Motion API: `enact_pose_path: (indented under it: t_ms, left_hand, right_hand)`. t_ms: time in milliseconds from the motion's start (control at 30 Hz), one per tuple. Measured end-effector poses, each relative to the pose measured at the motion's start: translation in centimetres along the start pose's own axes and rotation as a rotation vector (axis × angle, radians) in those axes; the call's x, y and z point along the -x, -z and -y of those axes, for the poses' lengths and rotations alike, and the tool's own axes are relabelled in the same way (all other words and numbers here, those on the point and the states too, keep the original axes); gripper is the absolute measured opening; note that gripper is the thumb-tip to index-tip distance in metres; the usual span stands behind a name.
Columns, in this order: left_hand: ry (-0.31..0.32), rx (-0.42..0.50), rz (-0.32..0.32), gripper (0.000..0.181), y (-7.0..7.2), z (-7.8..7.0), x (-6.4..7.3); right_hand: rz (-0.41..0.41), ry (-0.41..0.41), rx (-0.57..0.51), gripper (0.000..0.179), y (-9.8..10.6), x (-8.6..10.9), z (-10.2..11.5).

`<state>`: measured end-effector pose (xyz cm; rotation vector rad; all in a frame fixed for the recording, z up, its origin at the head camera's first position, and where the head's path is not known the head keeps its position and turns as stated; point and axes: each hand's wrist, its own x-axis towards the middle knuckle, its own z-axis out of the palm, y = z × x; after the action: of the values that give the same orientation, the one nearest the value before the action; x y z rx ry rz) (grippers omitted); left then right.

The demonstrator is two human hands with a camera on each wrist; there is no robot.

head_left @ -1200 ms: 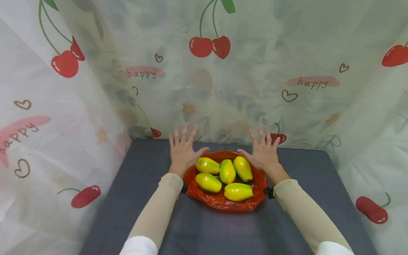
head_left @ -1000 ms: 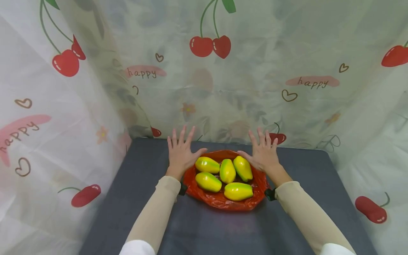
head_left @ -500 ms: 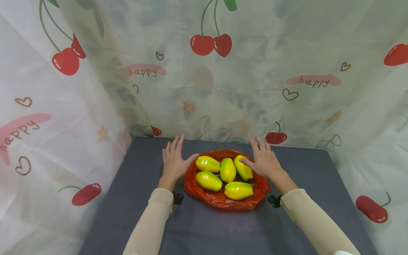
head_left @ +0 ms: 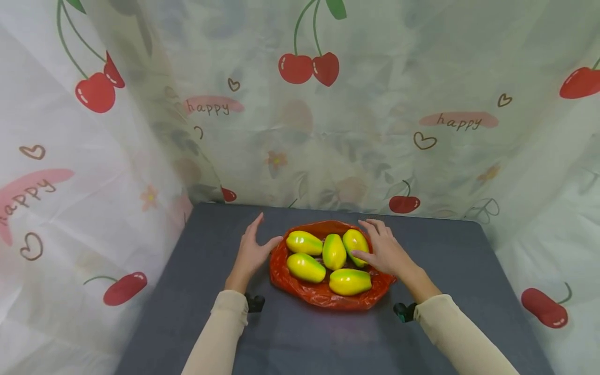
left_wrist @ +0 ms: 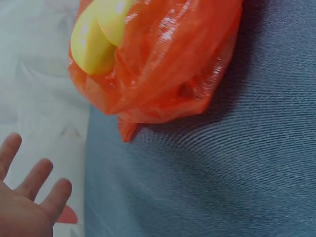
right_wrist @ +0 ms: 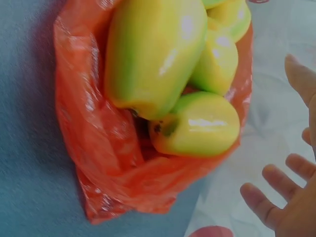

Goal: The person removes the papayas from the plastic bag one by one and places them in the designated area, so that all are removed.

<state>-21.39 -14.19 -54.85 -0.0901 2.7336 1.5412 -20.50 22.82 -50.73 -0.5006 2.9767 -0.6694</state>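
Note:
An open red plastic bag (head_left: 309, 297) sits on the dark table with several yellow-green papayas (head_left: 350, 282) inside, glossy and lying on their sides. My left hand (head_left: 248, 256) is held at the bag's left side, thumb pointing toward the rim and fingers relaxed. On the other side, my right hand (head_left: 388, 251) hovers by the bag's right rim, its thumb overlapping the far right papaya in the head view. Both wrist views show a gap between the fingers and the bag; neither hand holds anything. The right wrist view shows papayas (right_wrist: 155, 54) close up.
A dark grey table (head_left: 323, 341) carries the bag near its far edge. White curtains (head_left: 356, 130) printed with cherries hang behind the table and along both sides. Small black wrist cameras (head_left: 255, 303) stick out from the inner wrists.
Both hands have drawn back toward the body and lowered, with their fingers less spread. The left hand has also shifted left, away from the bag. Bag and papayas stay put.

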Motion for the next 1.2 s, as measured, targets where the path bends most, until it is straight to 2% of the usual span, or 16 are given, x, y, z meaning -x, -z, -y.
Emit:
enact_pose_path:
  t_ms: [267,633,867,1200]
  left_hand:
    - [-0.017,0.059,-0.01,0.087,-0.4,1.4,0.4]
    - [0.006,0.157,-0.018,0.074,-1.2,4.1,1.1]
    - [0.058,0.26,-0.004,0.069,-2.1,5.2,1.3]
    - [0.087,0.312,0.029,0.058,-2.6,6.5,1.2]
  right_hand:
    - [0.009,-0.031,-0.077,0.086,-1.3,1.2,0.1]
    - [0.035,-0.01,-0.134,0.084,-2.8,2.2,0.1]
    - [0.074,-0.003,-0.211,0.081,-3.3,2.8,0.1]
    - [0.157,0.007,-0.276,0.074,-4.2,2.7,-0.1]
